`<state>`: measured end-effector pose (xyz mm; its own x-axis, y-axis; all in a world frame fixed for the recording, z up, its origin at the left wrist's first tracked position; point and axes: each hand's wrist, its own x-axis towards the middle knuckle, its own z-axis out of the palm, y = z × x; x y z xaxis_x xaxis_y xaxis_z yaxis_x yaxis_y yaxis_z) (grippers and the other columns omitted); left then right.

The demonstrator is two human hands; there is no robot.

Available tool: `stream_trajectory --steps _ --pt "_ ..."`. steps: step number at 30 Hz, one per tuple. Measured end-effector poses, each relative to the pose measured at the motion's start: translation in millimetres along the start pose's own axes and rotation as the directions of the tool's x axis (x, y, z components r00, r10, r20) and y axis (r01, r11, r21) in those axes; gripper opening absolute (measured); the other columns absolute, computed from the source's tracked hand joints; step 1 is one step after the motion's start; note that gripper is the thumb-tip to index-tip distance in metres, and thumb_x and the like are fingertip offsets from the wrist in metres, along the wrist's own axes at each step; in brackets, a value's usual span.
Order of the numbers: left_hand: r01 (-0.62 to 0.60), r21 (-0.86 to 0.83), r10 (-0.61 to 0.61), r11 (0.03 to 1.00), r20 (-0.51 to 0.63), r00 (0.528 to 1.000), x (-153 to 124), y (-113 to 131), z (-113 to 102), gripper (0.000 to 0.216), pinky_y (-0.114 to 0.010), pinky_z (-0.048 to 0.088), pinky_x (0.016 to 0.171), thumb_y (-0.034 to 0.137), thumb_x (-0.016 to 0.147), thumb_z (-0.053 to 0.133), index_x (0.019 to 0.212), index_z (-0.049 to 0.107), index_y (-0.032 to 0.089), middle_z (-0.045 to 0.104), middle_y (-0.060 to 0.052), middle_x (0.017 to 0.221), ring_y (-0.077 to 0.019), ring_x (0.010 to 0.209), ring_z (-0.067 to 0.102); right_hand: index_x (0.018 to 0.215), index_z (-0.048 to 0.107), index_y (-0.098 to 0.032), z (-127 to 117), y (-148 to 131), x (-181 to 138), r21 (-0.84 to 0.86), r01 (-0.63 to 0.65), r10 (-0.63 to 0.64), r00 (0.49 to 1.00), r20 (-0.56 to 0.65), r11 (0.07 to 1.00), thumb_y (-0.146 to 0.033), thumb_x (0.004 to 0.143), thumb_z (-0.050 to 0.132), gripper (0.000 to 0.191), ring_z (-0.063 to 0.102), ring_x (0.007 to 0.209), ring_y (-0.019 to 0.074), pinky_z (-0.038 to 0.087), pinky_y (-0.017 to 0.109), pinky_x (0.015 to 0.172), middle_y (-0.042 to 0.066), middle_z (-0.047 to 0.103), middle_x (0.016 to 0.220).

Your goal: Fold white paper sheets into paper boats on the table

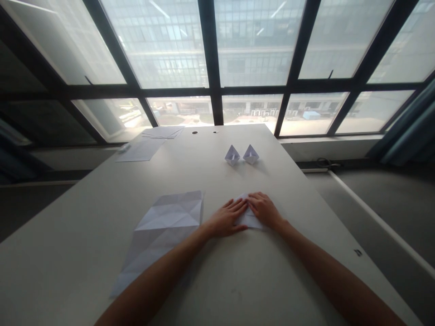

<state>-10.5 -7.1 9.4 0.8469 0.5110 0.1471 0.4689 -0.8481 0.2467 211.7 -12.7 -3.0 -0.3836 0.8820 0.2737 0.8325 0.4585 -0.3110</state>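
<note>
A small folded sheet of white paper [250,220] lies on the table, mostly covered by my hands. My left hand [228,218] rests flat on its left side, fingers stretched out and thumb apart along the near edge. At the upper right of the same paper is my right hand [265,209], its fingers bent and pressed together on the fold. What lies under the right fingertips is hidden. Beyond them stand two folded paper boats, a left one [232,156] and a right one [251,155]. To the left lies a large creased paper sheet [170,213], partly behind my left forearm.
Flat white sheets [141,150] lie at the far left of the white table [78,226], beside a small pale object [124,148] I cannot make out. Dark-framed windows [251,43] rise behind the table. A curtain [404,127] hangs at the right.
</note>
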Motion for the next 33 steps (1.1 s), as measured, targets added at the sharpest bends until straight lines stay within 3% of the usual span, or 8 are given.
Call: stream_trajectory --steps 3,10,16,23,28,33 --pt "0.034 0.016 -0.034 0.999 -0.014 0.999 1.0 0.4 4.0 0.080 -0.044 0.018 0.120 0.062 0.093 0.046 0.156 0.018 0.021 0.024 -0.011 0.159 -0.0255 0.148 0.018 0.122 0.065 -0.020 1.9 -7.7 -1.4 0.036 0.006 -0.005 1.000 -0.029 0.999 -0.020 0.094 0.046 0.034 0.053 0.122 0.0221 0.037 0.038 0.108 0.010 0.063 0.129" --pt "0.110 0.073 -0.108 0.991 -0.036 0.994 2.6 -2.8 11.8 0.079 -0.045 0.014 0.120 0.060 0.096 0.040 0.156 0.014 0.017 0.021 -0.014 0.160 -0.0253 0.149 0.016 0.144 0.046 -0.016 17.9 -4.8 -2.1 0.068 0.036 -0.038 0.999 0.029 0.997 -0.022 0.097 0.036 0.048 0.038 0.140 0.0215 0.024 0.045 0.118 0.010 0.046 0.149" --pt "0.069 0.059 -0.068 0.996 -0.014 0.998 2.1 -3.7 7.4 0.082 -0.046 0.014 0.120 0.061 0.095 0.040 0.157 0.011 0.015 0.018 -0.015 0.160 -0.0269 0.149 0.012 0.149 0.038 -0.014 23.0 1.5 -0.9 0.075 0.035 -0.040 0.997 0.060 0.997 -0.022 0.096 0.035 0.053 0.032 0.143 0.0190 0.020 0.043 0.119 0.011 0.039 0.153" --pt "-0.061 0.013 0.060 0.998 0.047 0.997 0.5 -0.7 -3.6 0.087 -0.043 0.013 0.121 0.059 0.093 0.049 0.157 0.007 0.017 0.010 -0.013 0.162 -0.0252 0.150 0.008 0.149 0.038 -0.013 17.4 4.6 -0.4 0.119 0.066 -0.075 0.995 0.072 0.991 -0.020 0.095 0.036 0.055 0.031 0.144 0.0198 0.021 0.044 0.120 0.011 0.040 0.153" --pt "-0.004 0.019 0.003 1.000 0.031 1.000 2.3 0.2 0.1 0.081 -0.042 0.014 0.121 0.058 0.094 0.046 0.157 0.012 0.018 0.013 -0.011 0.162 -0.0238 0.150 0.009 0.146 0.043 -0.013 15.5 8.2 1.5 0.127 0.113 -0.122 0.990 0.070 0.985 -0.014 0.092 0.036 0.054 0.034 0.142 0.0207 0.024 0.045 0.118 0.011 0.041 0.151" --pt "0.066 0.050 -0.068 0.997 0.034 0.997 3.3 -5.2 7.4 0.078 -0.042 0.014 0.121 0.059 0.096 0.041 0.157 0.014 0.019 0.016 -0.011 0.161 -0.0243 0.149 0.014 0.140 0.051 -0.015 14.9 8.9 1.8 0.104 0.088 -0.084 0.995 -0.046 0.991 -0.016 0.092 0.043 0.049 0.045 0.135 0.0227 0.030 0.045 0.116 0.012 0.053 0.143"
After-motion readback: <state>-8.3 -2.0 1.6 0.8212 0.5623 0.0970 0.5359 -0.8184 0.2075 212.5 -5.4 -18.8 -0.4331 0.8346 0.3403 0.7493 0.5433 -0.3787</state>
